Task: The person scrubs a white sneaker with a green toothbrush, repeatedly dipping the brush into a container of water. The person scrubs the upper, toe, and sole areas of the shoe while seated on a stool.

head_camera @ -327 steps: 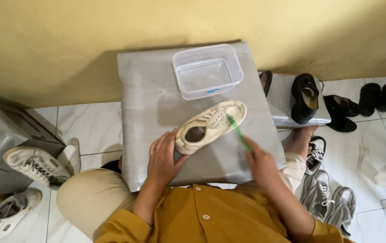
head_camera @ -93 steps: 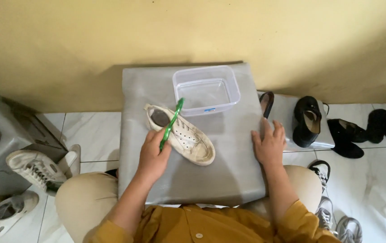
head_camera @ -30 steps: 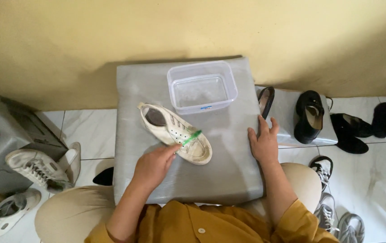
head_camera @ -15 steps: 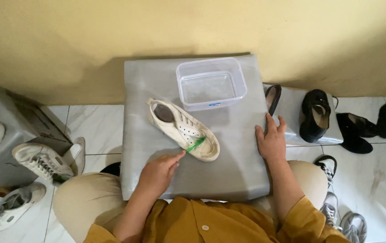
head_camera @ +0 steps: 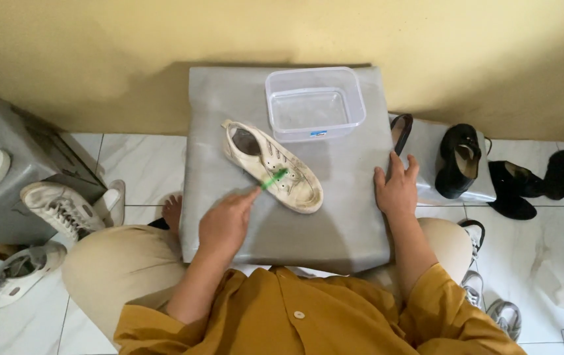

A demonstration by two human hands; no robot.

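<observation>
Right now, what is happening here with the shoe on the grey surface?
A person in a mustard shirt holds a green brush in the left hand, its head on the side of a worn white sneaker lying on the grey covered surface. The right hand rests flat on that surface's edge. A clear plastic tub sits just beyond the sneaker.

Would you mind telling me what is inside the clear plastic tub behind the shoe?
The clear tub shows only its pale bottom and perhaps a shallow layer of water; I cannot tell for sure. No object lies in it. The white shoe rests in front, apart from it.
</observation>
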